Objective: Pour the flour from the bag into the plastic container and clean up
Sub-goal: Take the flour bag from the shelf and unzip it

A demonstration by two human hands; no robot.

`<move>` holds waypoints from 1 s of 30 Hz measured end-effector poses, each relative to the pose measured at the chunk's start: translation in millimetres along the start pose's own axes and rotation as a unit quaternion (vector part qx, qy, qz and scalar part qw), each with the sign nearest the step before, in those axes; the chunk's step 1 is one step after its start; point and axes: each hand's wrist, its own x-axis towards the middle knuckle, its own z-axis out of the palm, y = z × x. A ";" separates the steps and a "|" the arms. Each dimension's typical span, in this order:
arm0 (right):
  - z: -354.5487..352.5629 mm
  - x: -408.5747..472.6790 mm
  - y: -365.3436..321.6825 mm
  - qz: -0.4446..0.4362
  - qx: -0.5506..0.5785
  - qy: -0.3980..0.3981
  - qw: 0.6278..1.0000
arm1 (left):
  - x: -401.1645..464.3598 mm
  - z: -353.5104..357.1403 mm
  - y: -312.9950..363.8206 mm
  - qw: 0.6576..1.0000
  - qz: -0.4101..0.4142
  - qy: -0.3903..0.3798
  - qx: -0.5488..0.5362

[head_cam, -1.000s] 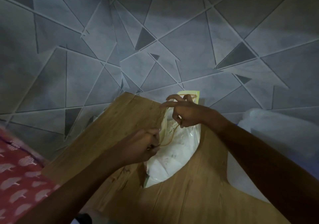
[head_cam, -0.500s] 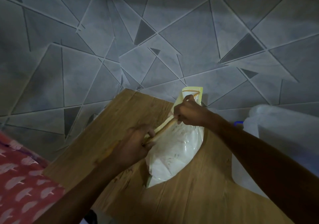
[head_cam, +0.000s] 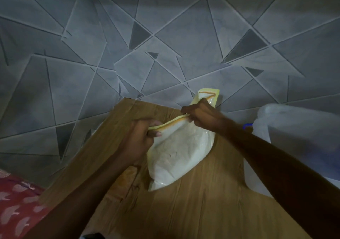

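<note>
White flour fills the soft clear plastic bag with the pale yellow top strip [head_cam: 181, 152], which lies on the wooden board [head_cam: 202, 211] between the two hands. The left hand [head_cam: 139, 139] has its fingers closed on the near end of the yellow strip, thumb and fingertips pinching it. The right hand [head_cam: 200, 115] pinches the far part of the same strip, and the strip runs taut between them.

The step in hand looks like opening the bag's mouth. To do it well, pull the two layers apart evenly and gently, keep the mouth raised above the flour, and let the bag's belly rest on the board so nothing puffs out. A sudden tear would likely scatter flour.

Just to the right stands the large translucent white plastic container [head_cam: 294, 128], partly behind the right forearm, with a small blue part [head_cam: 247, 126] at its near edge. Whether its top is open cannot be told. That forearm lies between bag and container, so the bag would need lifting over. Grey tiles with angular lines [head_cam: 165, 36] lie beyond the board, and a red patterned cloth [head_cam: 16, 207] sits at lower left, well apart.
</note>
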 end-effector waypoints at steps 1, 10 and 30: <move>-0.6 0.9 4.1 -0.004 -0.007 0.007 1.000 | 6.6 -3.4 -1.4 1.000 0.001 0.001 -0.001; 6.5 14.7 5.0 0.099 -0.004 -0.034 0.994 | 64.2 -18.2 -25.3 0.996 0.051 0.023 0.069; 49.5 35.4 -19.8 0.176 -0.054 0.026 0.983 | 54.9 17.1 -79.7 0.962 -0.129 0.177 -0.164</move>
